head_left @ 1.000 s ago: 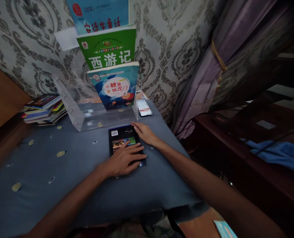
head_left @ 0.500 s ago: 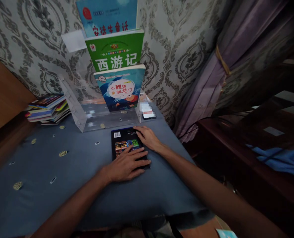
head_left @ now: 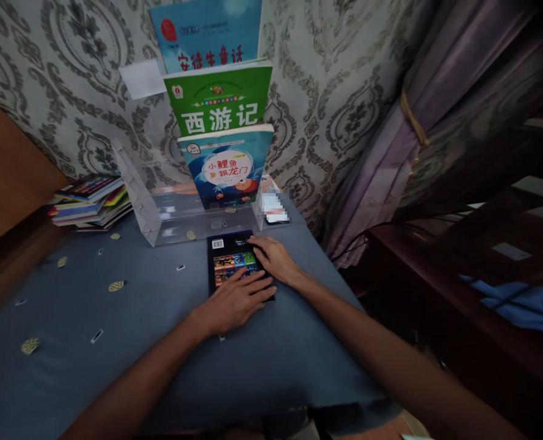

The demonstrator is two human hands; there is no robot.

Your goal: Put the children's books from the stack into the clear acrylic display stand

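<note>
A black-covered book point(head_left: 233, 243) lies flat on the blue-grey tablecloth, with a barcode and colourful small pictures showing. My left hand point(head_left: 237, 300) rests flat across its lower part, fingers spread, covering some of the pictures. At the book's upper right edge, my right hand point(head_left: 275, 260) lies with its fingers stretched onto the cover. Just beyond stands a clear acrylic rack point(head_left: 189, 229). Tilted upright in its tiers are a blue book point(head_left: 207, 36) at the top, a green book point(head_left: 220, 98) in the middle and a blue carp-story book point(head_left: 229, 168) at the front.
A stack of books point(head_left: 92, 201) sits left of the rack. A phone point(head_left: 275, 208), its screen blurred out, lies to the rack's right. Patterned wallpaper backs the table, and a tied purple curtain point(head_left: 385, 159) hangs at the right. Blue cloth point(head_left: 518, 299) lies further right.
The black book has shifted slightly away from me, towards the rack, with both hands still on it. My view has also moved a little.
</note>
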